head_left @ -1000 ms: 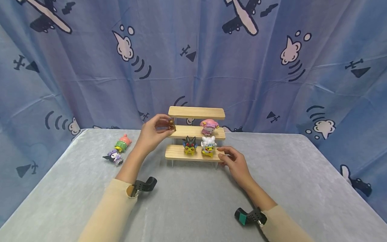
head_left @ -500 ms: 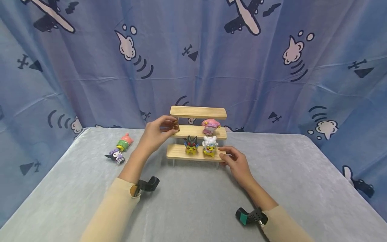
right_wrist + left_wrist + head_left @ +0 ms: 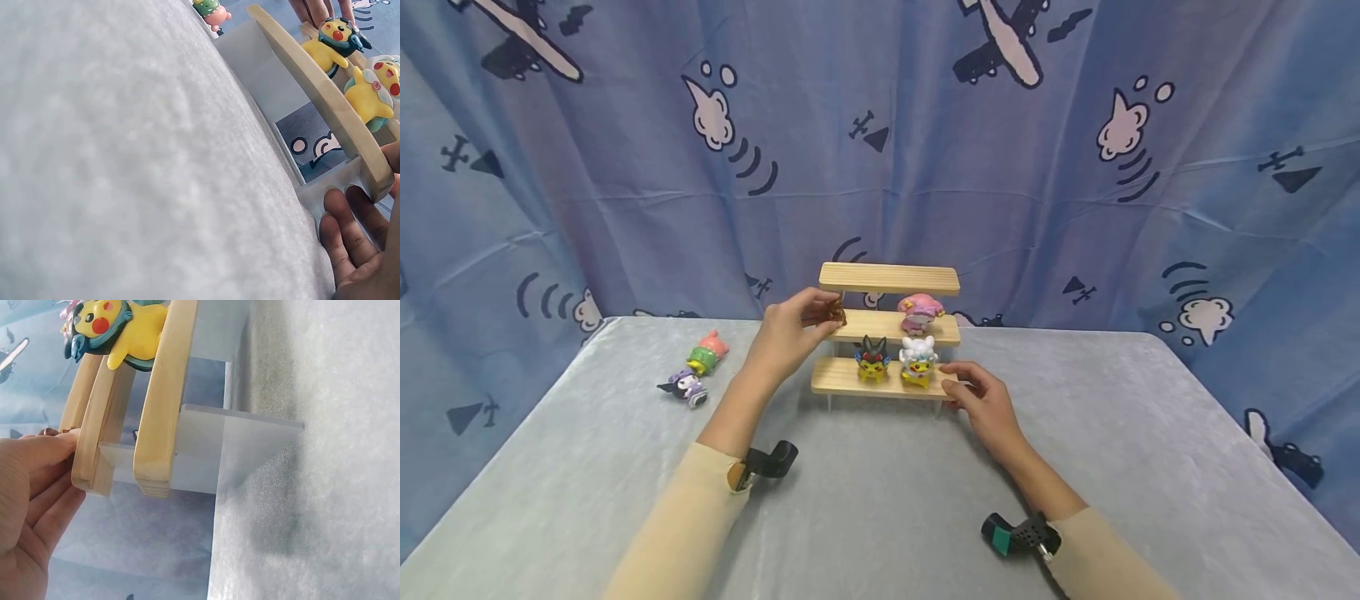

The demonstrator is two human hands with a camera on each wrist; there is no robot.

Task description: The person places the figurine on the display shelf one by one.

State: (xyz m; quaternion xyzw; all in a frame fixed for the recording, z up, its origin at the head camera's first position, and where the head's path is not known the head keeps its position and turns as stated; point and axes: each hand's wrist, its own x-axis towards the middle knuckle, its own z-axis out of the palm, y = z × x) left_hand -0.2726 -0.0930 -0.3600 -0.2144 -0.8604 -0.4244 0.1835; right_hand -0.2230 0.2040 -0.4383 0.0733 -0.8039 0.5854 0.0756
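Note:
A wooden display stand [image 3: 842, 385] with three stepped boards stands at the back of the table. My left hand [image 3: 786, 337] pinches a small brown figurine [image 3: 838, 311] at the left end of the middle board; the fingers hide much of it. My right hand [image 3: 988, 408] grips the right end of the lowest board, thumb on its top and fingers beneath, as the right wrist view shows. On that board stand a yellow figurine with a dark hood [image 3: 872, 360] and a yellow figurine with a white hood [image 3: 917, 362]. A pink-hooded figurine [image 3: 920, 313] stands on the middle board's right.
On the table [image 3: 865, 500] to the left lie a green and pink figurine [image 3: 707, 352] and a purple and black figurine [image 3: 684, 387], close together. A blue patterned curtain [image 3: 880, 167] hangs behind the table. Translucent side panels [image 3: 244, 431] hold up the boards.
My left hand has shifted slightly to the right, carrying the brown figurine farther in over the middle board. My right hand keeps its hold on the lowest board.

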